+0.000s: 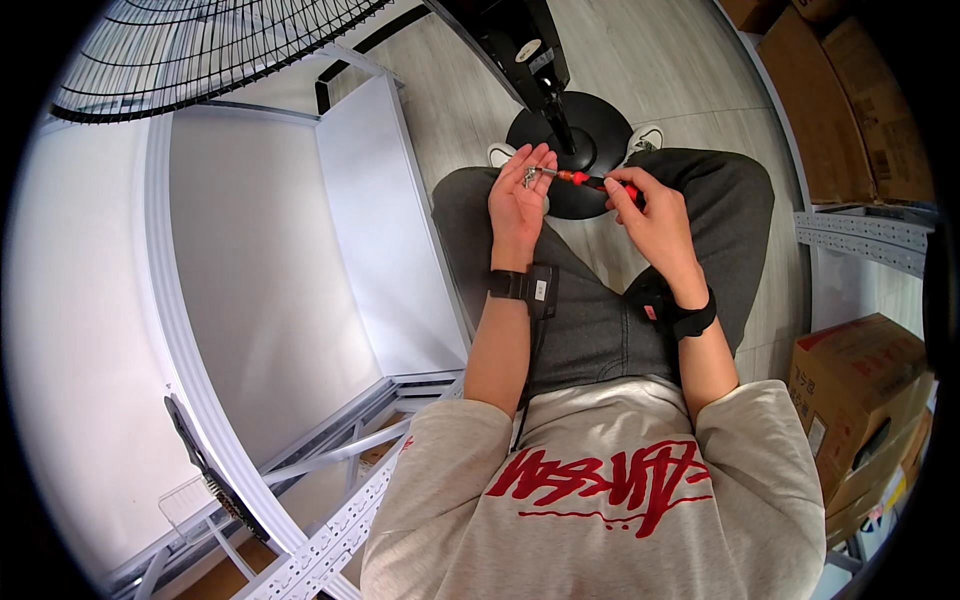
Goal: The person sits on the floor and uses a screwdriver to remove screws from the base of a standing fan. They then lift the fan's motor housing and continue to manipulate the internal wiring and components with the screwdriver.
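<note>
- I see the person's left hand (516,207) opened flat, palm up, small metal pieces (530,177) resting on it.
- The right hand (652,213) grips a red-and-black screwdriver (582,179), tip at those pieces.
- Beyond: a round black base (612,122).

Pale plank floor (650,60), white metal shelving (862,240) on 2 sides

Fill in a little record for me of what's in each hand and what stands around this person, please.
Left grip: open, palm up
On its fingers: small metal pieces, too tiny to identify
Right grip: closed around a screwdriver
Screwdriver colour: red and black handle
Screwdriver tip: at the metal pieces; contact unclear
Ahead: round black base on the floor, between the shoes
Upper left: black wire fan cage
Right side: brown cardboard box
</note>
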